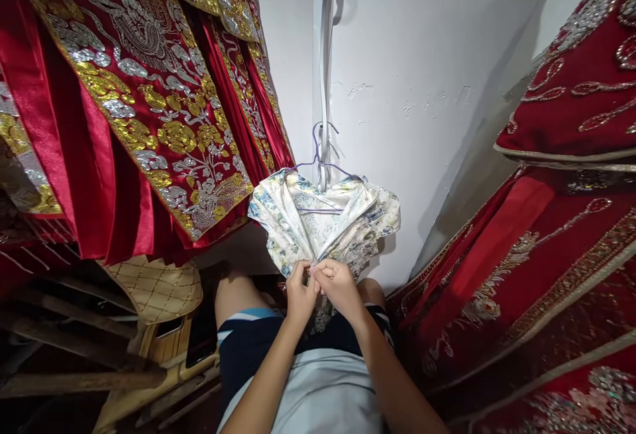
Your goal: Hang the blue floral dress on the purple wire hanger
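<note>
A white blouse with a blue and yellow floral print hangs in front of me on a thin purple wire hanger. Its neckline forms a V, and both my hands meet at the bottom of that V. The fingers of my left hand are pinched on the blouse's front edge. My right hand pinches the fabric right beside it, fingertips touching the left ones. Whatever small part lies between the fingertips is hidden. Below the hands, the lower blouse hangs between my knees, partly covered by my wrists.
Red garments with gold and silver embroidery hang at the left. More beaded red garments hang close on the right. A white wall stands behind the hanger. At lower left are a wooden chair and a dark phone-like object.
</note>
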`<state>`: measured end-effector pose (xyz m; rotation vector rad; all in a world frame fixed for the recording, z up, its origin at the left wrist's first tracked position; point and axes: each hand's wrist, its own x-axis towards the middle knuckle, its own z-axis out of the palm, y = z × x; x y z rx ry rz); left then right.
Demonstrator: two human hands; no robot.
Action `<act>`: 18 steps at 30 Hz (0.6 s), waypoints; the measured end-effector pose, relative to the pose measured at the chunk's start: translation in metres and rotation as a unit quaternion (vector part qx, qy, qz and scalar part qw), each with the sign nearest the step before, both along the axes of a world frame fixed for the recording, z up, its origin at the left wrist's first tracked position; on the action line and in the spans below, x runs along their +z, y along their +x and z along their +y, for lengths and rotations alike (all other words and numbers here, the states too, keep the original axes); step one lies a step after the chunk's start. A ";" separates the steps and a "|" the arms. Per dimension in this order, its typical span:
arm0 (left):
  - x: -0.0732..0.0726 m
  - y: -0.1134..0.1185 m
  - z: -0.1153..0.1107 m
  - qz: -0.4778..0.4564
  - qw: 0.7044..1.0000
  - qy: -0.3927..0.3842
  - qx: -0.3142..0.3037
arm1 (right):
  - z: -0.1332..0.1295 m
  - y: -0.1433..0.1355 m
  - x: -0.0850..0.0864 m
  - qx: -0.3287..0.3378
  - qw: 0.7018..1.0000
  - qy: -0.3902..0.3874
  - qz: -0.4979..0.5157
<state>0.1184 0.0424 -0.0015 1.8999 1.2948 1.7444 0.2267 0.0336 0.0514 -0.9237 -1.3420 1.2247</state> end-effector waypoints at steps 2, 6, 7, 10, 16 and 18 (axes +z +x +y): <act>0.000 -0.001 0.006 0.009 1.000 -0.008 -0.016 | 0.010 0.004 0.010 -0.002 1.000 0.002 0.028; -0.011 -0.004 0.018 0.034 0.999 0.014 -0.023 | 0.051 0.014 0.054 -0.041 0.993 0.016 0.106; -0.014 -0.004 0.021 0.038 0.999 0.014 -0.026 | 0.063 0.015 0.070 -0.053 0.991 0.021 0.123; -0.019 0.003 0.029 0.043 0.998 0.011 -0.037 | 0.093 0.012 0.115 -0.098 0.981 0.010 0.165; -0.023 0.015 0.025 0.061 0.995 -0.016 -0.079 | 0.102 0.004 0.150 -0.120 0.968 0.049 0.217; -0.013 0.014 0.024 0.054 0.994 -0.025 -0.096 | 0.097 0.005 0.145 -0.101 0.970 0.061 0.211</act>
